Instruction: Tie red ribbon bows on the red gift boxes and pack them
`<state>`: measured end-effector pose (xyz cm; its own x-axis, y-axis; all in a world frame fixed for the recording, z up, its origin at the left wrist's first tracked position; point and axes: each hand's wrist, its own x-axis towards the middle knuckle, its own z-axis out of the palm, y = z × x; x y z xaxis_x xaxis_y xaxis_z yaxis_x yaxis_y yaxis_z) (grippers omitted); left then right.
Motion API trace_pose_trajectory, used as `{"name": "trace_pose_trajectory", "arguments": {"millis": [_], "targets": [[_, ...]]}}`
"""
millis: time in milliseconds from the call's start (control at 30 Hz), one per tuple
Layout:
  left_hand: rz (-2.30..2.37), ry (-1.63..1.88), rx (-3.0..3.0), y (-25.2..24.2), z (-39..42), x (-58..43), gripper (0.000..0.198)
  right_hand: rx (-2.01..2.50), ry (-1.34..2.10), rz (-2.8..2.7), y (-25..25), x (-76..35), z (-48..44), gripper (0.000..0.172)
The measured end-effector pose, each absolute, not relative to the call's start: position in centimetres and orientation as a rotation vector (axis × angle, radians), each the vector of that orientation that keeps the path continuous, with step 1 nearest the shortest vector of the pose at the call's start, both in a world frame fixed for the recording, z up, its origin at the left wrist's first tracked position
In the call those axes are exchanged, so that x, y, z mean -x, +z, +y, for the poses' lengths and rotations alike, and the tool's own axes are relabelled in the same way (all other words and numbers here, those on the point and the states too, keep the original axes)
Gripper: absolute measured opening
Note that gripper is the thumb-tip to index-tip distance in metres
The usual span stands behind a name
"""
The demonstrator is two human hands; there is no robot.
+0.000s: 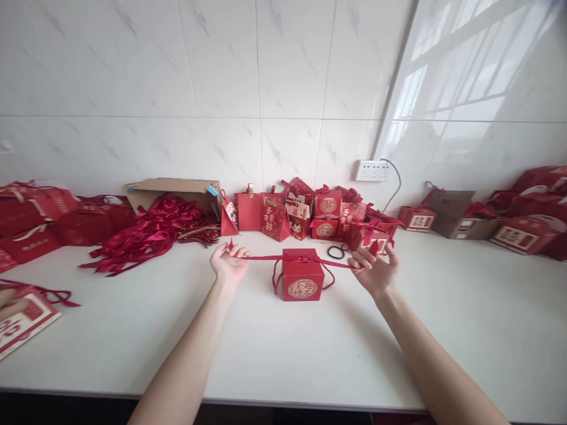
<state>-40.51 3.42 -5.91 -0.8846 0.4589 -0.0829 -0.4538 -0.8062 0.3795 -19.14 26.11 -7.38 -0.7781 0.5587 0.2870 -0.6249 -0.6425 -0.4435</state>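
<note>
A red gift box with a gold round emblem stands upright on the white table before me. A red ribbon runs across its top and stretches out to both sides. My left hand is closed on the ribbon's left end, and a short tip pokes up above the fingers. At the other side, my right hand pinches the right end, some of its fingers raised. Twisted red cord handles hang at the box's two sides.
Finished-looking red boxes line the wall behind. A heap of red ribbons spills from a cardboard box. A black ring-shaped band lies behind the right hand. Another person's hand holds a box at far left.
</note>
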Motion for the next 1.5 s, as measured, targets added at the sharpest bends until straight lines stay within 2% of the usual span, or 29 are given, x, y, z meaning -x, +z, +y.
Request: {"name": "trace_pose_trajectory", "arguments": {"millis": [667, 1133, 1500], "targets": [[0.568, 2.571, -0.039, -6.39, 3.44, 40.22, 0.025, -0.098, 2.384, -0.725, -7.67, 18.92, 26.51, 0.023], [0.59, 2.523, -0.099, -6.32, 3.46, 40.37, 0.022, -0.113, 2.336, -0.834, -7.67, 19.29, 26.44, 0.037], [0.613, 2.503, -0.116, -6.29, 3.44, 40.42, 0.02, -0.119, 2.361, -0.795, -7.59, 19.31, 26.29, 0.037]]}}
